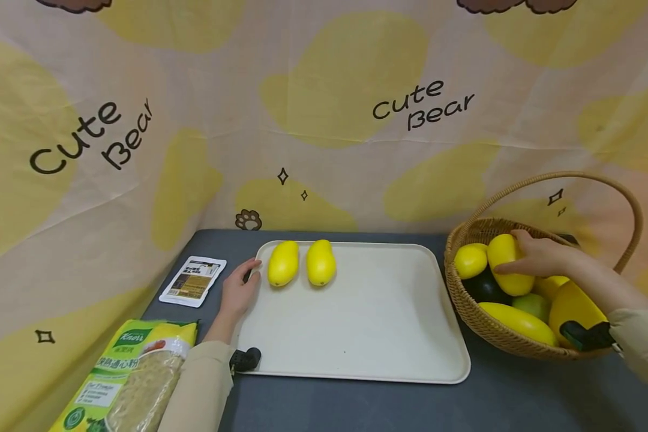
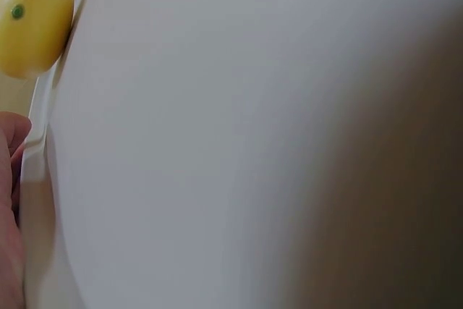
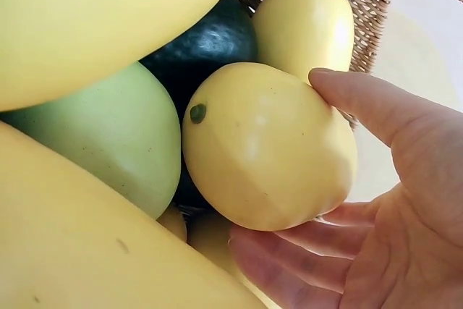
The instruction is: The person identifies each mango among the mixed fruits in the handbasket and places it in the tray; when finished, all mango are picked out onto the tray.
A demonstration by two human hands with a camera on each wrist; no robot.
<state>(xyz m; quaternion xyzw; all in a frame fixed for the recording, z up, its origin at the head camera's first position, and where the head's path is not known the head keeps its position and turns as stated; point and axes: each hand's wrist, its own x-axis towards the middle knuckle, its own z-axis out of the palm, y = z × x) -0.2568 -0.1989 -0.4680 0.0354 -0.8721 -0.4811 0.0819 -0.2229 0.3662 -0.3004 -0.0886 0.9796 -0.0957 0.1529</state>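
Observation:
My right hand [image 1: 540, 255] is in the wicker basket [image 1: 464, 300], its thumb and fingers round an oblong yellow fruit [image 1: 510, 264]. In the right wrist view this fruit [image 3: 268, 150] shows a small green stem spot, with the thumb on its upper side and the fingers below. Around it lie a dark green fruit [image 3: 210, 41], a light green one [image 3: 123, 142] and several yellow ones. My left hand [image 1: 240, 288] holds the left rim of the white tray [image 1: 378, 324]. Two oblong yellow fruits, the left one [image 1: 283, 264] and the right one [image 1: 321, 263], lie side by side at the tray's back left.
A white-edged packet [image 1: 193, 281] lies left of the tray. Nearer, a yellow-green Knorr pasta bag [image 1: 135, 378] lies by the left sleeve. The basket's tall handle [image 1: 561, 175] arches above the right hand. A patterned cloth [image 1: 324, 120] hangs behind the dark table [image 1: 345, 408].

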